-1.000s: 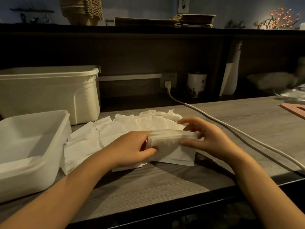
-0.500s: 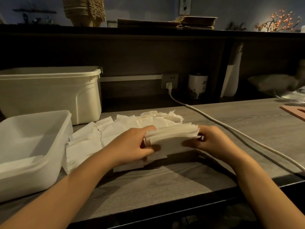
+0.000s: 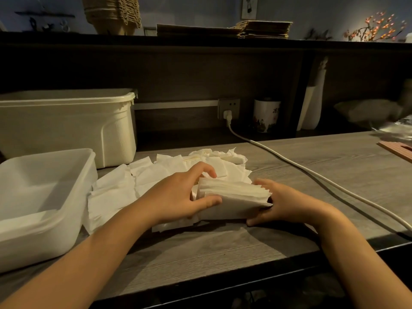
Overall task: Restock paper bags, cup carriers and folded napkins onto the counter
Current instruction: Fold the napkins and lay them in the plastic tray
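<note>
A stack of folded white napkins [image 3: 231, 197] stands on edge on the grey wooden counter [image 3: 312, 175]. My left hand [image 3: 178, 197] grips its left end, thumb in front and fingers over the top. My right hand [image 3: 283, 204] holds the right end, fingers curled around it. More loose napkins [image 3: 124, 188] lie spread flat behind and to the left. On the upper shelf sit a stack of cup carriers [image 3: 113, 14] and flat paper bags [image 3: 263, 30].
A shallow white tub [image 3: 44, 197] stands at the left, a taller cream bin [image 3: 66, 123] behind it. A white power cable [image 3: 312, 175] runs diagonally from the wall socket past my right hand. A mug [image 3: 266, 115] and white vase [image 3: 312, 108] stand at the back.
The napkin stack has been gathered and tipped up on its edge, squared between both hands. My right hand moved lower, down to the counter at the stack's right end.
</note>
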### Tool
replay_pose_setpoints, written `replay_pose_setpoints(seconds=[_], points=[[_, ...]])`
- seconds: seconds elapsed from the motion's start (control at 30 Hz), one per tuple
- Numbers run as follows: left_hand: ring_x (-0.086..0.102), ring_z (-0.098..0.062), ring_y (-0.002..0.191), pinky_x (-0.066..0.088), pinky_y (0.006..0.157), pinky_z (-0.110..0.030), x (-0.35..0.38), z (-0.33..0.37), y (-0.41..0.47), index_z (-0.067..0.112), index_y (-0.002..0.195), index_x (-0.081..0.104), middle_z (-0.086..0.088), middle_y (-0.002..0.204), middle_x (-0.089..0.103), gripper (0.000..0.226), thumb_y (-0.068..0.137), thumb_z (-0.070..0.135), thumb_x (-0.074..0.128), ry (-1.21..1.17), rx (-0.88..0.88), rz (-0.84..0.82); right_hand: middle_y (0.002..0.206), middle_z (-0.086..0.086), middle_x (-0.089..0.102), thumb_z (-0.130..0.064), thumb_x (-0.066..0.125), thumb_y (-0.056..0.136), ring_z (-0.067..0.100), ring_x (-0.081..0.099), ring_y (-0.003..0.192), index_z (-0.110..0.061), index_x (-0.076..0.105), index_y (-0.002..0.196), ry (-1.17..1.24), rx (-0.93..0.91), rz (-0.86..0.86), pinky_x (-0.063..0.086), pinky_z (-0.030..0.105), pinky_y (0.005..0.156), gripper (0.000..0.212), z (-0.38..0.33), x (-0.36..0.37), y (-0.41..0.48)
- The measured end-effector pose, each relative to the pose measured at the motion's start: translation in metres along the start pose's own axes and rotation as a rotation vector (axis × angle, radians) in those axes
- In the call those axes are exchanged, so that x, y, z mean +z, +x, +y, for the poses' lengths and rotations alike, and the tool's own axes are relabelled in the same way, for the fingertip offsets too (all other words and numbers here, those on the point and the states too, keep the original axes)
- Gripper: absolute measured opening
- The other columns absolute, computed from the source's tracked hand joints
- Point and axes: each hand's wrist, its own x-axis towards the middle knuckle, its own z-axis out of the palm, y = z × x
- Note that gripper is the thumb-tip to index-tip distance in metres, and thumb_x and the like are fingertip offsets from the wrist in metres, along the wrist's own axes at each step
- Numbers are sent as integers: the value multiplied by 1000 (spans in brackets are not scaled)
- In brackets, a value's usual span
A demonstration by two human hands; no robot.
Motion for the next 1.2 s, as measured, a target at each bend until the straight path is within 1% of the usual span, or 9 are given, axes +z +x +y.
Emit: replay_pose_setpoints(seconds=[0.17,0.33,0.43,0.5,0.57,0.63,0.83,1.03,1.2], points=[[61,0,59,52,68,-19,2,-1,0,40,119,39,20,69,54,26,93,43,43,-29,7,-41,87,-27,57,-26,75,76,-16,54,80,-42,53,89,-117,-26,103,40,1,69,30,3,0,4],[60,-2,60,51,70,-24,4,-3,2,36,124,38,11,61,56,27,97,38,37,-52,-1,-22,92,-24,59,-27,73,78,-5,56,88,-43,52,89,-102,-20,57,44,8,74,29,3,0,3],[59,-3,65,51,73,-27,5,-3,2,36,128,36,10,69,59,30,98,37,35,-27,-8,-30,93,-22,60,-29,76,75,-4,58,88,-41,54,94,-55,-18,62,45,9,73,32,2,1,2],[58,-4,73,51,74,-27,5,-3,2,37,130,34,9,91,63,33,97,40,35,38,7,-24,89,-22,61,-26,77,73,-13,56,83,-41,54,93,34,-29,98,44,6,68,34,-1,1,1],[51,-3,86,47,77,-24,5,-3,2,40,132,31,11,112,55,40,94,48,38,154,47,15,91,-19,63,-23,76,73,-12,57,85,-41,55,95,87,-58,123,45,7,70,35,-1,1,2],[40,-2,96,39,83,-23,6,-3,2,45,133,28,13,117,43,46,90,54,41,206,80,42,95,-16,66,-21,76,74,-7,59,89,-40,58,99,109,-97,132,47,11,74,36,-2,1,2],[34,-5,126,32,101,-23,13,0,2,48,139,11,12,147,30,60,90,51,45,112,148,-30,101,-19,60,-18,75,74,-12,55,93,-42,52,102,110,-155,144,44,7,77,44,-8,3,2],[49,-8,110,44,94,-27,9,5,0,57,109,21,11,130,45,35,77,60,35,-3,162,45,111,-30,52,-21,71,77,-18,48,102,-45,52,107,101,-185,153,42,5,82,43,-10,4,0],[55,-14,107,52,87,-32,12,-1,0,57,99,15,13,123,39,31,80,62,38,-83,159,14,105,-36,56,-37,64,72,-16,50,104,-47,54,105,134,-214,164,42,6,83,36,-13,5,-2]])
